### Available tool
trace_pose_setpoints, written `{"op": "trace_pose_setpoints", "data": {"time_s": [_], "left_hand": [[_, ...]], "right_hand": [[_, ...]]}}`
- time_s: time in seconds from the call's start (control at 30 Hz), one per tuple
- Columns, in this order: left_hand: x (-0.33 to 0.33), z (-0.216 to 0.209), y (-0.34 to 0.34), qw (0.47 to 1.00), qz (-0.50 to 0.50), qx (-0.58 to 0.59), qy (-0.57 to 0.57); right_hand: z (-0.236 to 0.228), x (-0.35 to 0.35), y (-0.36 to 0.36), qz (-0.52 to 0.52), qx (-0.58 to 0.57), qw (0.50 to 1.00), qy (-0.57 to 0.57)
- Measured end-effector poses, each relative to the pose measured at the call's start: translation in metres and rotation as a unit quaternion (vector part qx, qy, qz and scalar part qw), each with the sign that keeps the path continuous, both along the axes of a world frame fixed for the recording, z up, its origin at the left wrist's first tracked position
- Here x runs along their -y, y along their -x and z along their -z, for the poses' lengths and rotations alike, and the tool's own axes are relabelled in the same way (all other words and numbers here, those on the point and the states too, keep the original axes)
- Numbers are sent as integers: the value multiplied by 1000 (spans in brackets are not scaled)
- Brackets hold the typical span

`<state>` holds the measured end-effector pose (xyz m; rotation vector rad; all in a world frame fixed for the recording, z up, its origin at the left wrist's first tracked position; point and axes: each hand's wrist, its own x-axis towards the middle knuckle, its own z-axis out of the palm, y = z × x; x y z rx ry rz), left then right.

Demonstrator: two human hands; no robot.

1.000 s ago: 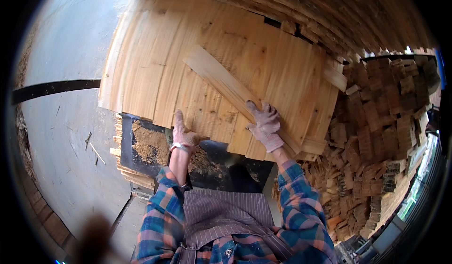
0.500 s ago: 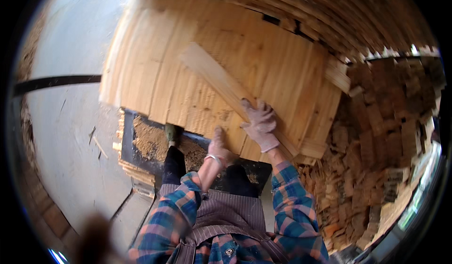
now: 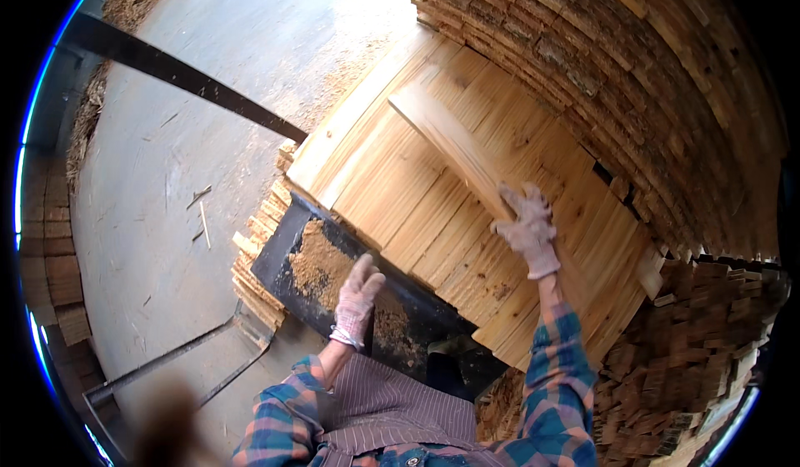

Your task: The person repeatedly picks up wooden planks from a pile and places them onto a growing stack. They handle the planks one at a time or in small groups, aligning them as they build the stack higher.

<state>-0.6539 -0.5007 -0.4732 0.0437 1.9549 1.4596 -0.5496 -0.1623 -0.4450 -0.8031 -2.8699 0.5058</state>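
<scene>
A loose wooden board (image 3: 454,146) lies diagonally over the layer of planks (image 3: 417,209), its far end blurred by motion. My right hand (image 3: 531,232), in a pale knit glove, is on the near part of this board, with the thumb on one side and the fingers over the other. The part of the board beyond the hand is blurred. My left hand (image 3: 358,294), gloved too, is held over a dark tray (image 3: 275,246) with sawdust on it. Its fingers are stretched out and nothing is in them; it is apart from the planks.
A tall wall of stacked boards (image 3: 575,59) rises along the far right. More stacked wood pieces (image 3: 692,359) stand at the lower right. A dark metal bar (image 3: 192,84) runs over the grey floor (image 3: 183,159) at the left. Sawdust (image 3: 321,259) covers part of the tray.
The view has turned, so the planks now slant to the right. My left hand has come off the planks' near edge. My right hand has shifted the loose board.
</scene>
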Motion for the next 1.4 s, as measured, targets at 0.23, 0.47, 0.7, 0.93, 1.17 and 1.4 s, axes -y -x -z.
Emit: {"op": "trace_pose_setpoints", "data": {"time_s": [0.23,0.47,0.7,0.93,1.17,1.4], "left_hand": [[-98,40,196,871,160,-431,170],[-119,70,197,711,313,-512,367],[-131,86,163,608,354,-540,461],[-106,167,227,419,278,-673,542],[-290,-78,-43,874,431,-184,-129],[-489,-352,-420,553,474,-662,-175]], "right_hand": [[27,-94,201,93,180,979,-32],[62,-105,214,112,158,981,-3],[111,-58,156,165,44,929,-327],[62,50,-42,108,-20,986,123],[-181,50,-344,342,178,921,-52],[-291,28,-566,514,278,733,-350]]}}
